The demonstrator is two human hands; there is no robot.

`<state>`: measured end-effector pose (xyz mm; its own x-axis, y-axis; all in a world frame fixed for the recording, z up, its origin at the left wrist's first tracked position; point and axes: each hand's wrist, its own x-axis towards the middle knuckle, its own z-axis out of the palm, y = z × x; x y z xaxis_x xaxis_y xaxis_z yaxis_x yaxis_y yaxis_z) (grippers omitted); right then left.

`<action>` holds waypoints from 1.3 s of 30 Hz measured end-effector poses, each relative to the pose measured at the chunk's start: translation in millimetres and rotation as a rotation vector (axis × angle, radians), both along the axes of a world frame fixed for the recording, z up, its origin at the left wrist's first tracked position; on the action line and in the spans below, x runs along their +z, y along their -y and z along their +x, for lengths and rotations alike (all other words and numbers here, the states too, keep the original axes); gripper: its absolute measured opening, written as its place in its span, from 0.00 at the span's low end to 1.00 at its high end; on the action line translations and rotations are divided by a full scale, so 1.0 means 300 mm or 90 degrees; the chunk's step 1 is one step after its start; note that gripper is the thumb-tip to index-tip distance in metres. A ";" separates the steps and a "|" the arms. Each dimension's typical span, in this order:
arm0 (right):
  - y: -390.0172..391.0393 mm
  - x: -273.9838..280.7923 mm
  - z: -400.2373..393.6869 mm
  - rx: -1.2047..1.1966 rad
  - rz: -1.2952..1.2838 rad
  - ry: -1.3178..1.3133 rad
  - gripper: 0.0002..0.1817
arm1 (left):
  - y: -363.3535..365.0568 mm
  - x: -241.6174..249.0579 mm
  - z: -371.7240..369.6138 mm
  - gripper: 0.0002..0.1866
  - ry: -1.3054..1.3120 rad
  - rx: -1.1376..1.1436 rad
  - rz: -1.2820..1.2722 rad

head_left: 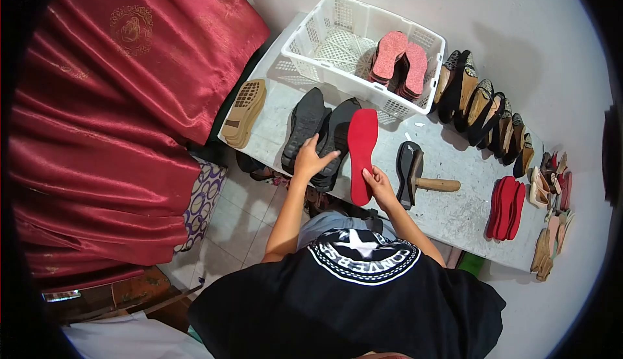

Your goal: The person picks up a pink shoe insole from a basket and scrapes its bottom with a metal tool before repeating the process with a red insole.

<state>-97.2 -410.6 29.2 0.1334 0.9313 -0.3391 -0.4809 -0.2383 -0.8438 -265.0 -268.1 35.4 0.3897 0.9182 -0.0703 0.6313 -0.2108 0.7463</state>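
My right hand [381, 187] pinches the lower end of a red insole [362, 145], which is held upright along its length above the table. My left hand [313, 159] has its thumb and fingers spread over two stacks of dark grey soles. Its fingers rest at the edge of the left stack [305, 122], and its thumb points to the right stack [339, 132]. To the right of my right hand, a hammer with a wooden handle [438, 184] lies with its head across a single black sole [405, 164].
Behind the soles stands a white plastic basket [363, 76] with pink speckled insoles [391, 54]. Tan soles [244, 112] lie at the table's left end. Several shoes [480, 102] line the wall; red insoles [505, 208] are stacked at the right. A red curtain [117, 138] hangs at the left.
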 end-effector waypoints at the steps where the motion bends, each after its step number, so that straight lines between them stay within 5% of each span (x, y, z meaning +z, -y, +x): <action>1: -0.003 -0.002 0.000 -0.006 -0.007 -0.002 0.13 | 0.006 0.007 0.007 0.46 -0.054 -0.037 -0.002; 6: -0.014 -0.031 0.001 -0.028 -0.013 0.000 0.13 | 0.027 -0.040 0.042 0.50 -0.199 -0.083 -0.007; 10: -0.011 -0.052 0.000 -0.056 -0.020 -0.010 0.13 | 0.061 -0.061 0.057 0.45 -0.140 -0.035 0.062; 17: -0.010 -0.051 0.015 -0.059 -0.008 -0.028 0.13 | 0.016 0.053 0.038 0.42 -0.255 -0.055 0.039; 22: -0.028 -0.038 0.018 -0.023 -0.016 -0.018 0.12 | -0.133 -0.094 -0.013 0.35 -0.158 0.091 0.131; 27: -0.046 -0.043 0.046 -0.029 0.003 -0.008 0.12 | -0.145 -0.153 -0.062 0.40 -0.195 0.058 0.153; 32: -0.029 -0.014 0.072 -0.047 -0.011 -0.013 0.12 | -0.200 -0.177 -0.102 0.42 -0.037 0.097 0.083; 39: -0.009 -0.026 0.094 -0.066 -0.002 -0.018 0.13 | -0.223 0.025 -0.057 0.33 0.076 0.186 0.142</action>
<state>-68.9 -408.0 21.6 0.2198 0.9117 -0.3470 -0.5267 -0.1885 -0.8289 -282.1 -201.1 43.0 0.1027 0.9795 0.1733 0.6001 -0.2000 0.7745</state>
